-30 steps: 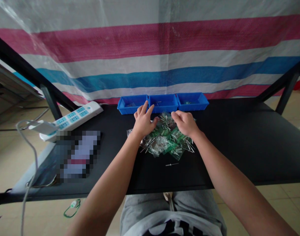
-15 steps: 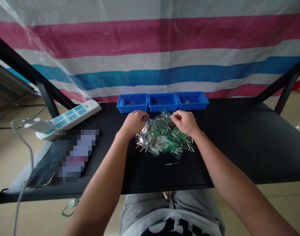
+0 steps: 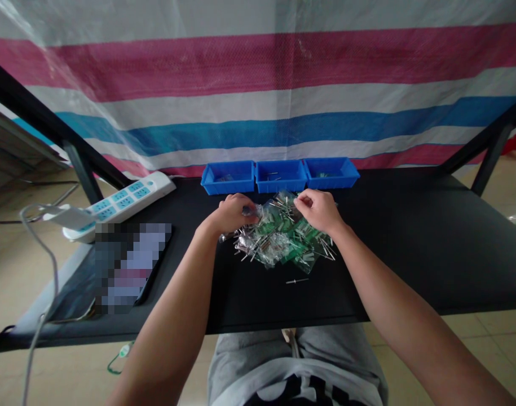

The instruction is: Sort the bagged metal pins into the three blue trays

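A heap of small clear plastic bags with green cards and thin metal pins lies on the black table. My left hand is closed at the heap's left edge, its fingers pinched on a clear bag. My right hand is curled at the heap's upper right, fingertips pinched on something I cannot make out. One loose pin lies on the table in front of the heap.
Three blue bins stand in a row behind the heap: left, middle, right. A white power strip and a blurred flat object lie at the left. A striped tarp hangs behind.
My left hand went from open and spread over the heap to closed on a bag at its left edge. My right hand stayed at the upper right and curled tighter.
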{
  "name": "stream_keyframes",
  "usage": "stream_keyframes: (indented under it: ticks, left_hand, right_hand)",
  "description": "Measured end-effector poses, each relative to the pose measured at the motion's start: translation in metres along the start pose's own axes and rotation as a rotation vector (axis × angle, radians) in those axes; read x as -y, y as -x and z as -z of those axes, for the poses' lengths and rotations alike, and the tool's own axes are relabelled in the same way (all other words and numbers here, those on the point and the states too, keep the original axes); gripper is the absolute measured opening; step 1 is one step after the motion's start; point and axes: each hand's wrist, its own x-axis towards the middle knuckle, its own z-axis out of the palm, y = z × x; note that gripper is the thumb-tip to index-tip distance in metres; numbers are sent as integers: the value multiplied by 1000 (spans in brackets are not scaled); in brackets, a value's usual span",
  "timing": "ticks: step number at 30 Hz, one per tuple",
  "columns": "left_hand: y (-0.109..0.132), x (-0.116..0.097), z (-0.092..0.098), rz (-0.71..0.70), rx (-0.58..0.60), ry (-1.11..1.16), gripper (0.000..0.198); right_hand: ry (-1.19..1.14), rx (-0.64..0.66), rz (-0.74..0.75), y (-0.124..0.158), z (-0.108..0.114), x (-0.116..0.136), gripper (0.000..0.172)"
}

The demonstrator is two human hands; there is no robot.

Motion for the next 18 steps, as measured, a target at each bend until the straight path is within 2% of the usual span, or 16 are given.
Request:
stream_keyframes:
  ticks: [3,7,14,18]
  left_hand:
    - [-1,-8,5,-26,64,41,23]
    - [0,-22,7,-30,-4,219,19]
    - [-2,-46,-15,-65,-92,511,28]
    - [-3,-53,-24,-79,-142,477,30]
  right_hand:
    - [15,10,8,0,1,3,17]
    - [16,29,12,0,1,8,21]
    - [-155,153,191,5,-1,18,27]
    - [-175,156,125,5,-2,18,25]
